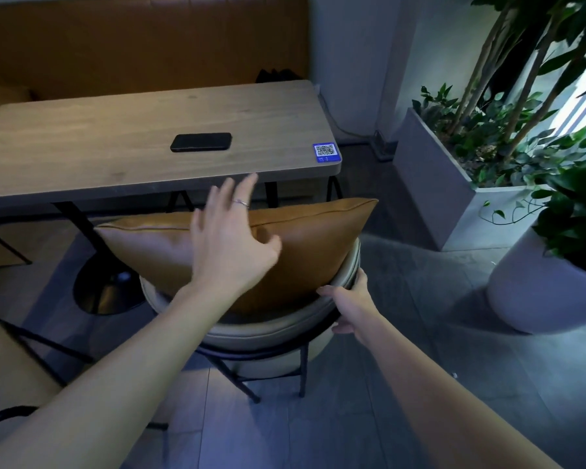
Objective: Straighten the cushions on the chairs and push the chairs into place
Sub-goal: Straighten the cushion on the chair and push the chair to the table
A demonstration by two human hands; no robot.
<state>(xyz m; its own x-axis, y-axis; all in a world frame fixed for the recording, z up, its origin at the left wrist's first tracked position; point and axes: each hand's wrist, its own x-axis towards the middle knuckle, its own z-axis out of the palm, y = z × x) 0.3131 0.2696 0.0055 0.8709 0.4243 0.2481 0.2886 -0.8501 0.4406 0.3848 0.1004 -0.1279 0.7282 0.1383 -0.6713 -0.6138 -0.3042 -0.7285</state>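
Observation:
A tan leather cushion [315, 245] stands upright on a round chair with a beige padded backrest [268, 328] and thin black legs. The chair faces the wooden table [99, 140], a little back from its near edge. My left hand [230, 238] lies flat against the near face of the cushion, fingers spread, a ring on one finger. My right hand [349, 301] grips the right side of the chair's backrest, thumb on top and fingers wrapped under the rim.
A black phone [201, 142] and a blue QR sticker [325, 152] sit on the table. A brown bench [142, 45] runs behind it. Grey planters with plants [454, 184] and a round pot [542, 292] stand at the right. Another chair [11, 367] is at the lower left.

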